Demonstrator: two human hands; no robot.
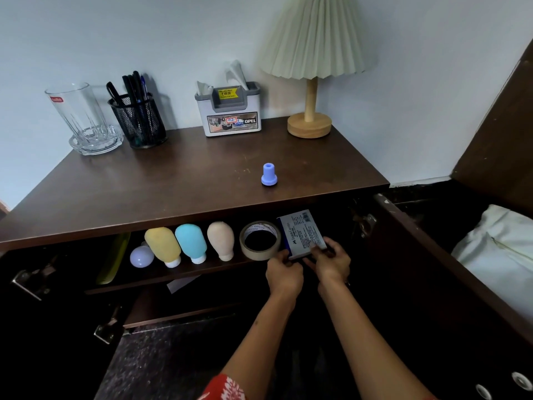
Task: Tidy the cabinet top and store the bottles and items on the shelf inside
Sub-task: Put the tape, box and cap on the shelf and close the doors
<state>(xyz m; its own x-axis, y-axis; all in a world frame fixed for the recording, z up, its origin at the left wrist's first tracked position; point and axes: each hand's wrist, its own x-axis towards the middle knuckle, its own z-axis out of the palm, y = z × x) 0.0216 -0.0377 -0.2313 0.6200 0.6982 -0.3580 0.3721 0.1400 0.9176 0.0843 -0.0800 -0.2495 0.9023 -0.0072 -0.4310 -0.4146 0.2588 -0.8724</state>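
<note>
Setting Faber-Castell box (302, 233) on shelf (184, 274) just right of tape roll (260, 240); both hands, left (284, 274) and right (331, 262), pinching its near edge; next likely: release, fetch blue cap (269, 174) from surface (173, 180) above tape roll

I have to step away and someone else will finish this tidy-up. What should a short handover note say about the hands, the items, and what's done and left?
Hands: left hand and right hand both grip the lower edge of the blue-and-white box, setting it at the right end of the shelf.
On the shelf, left to right: pale round bottle, yellow bottle, blue bottle, beige bottle, tape roll, then the box.
Done: bottles and tape stored.
Left: release the box; store the small blue cap, loose on the cabinet top. The doors are open.
</note>
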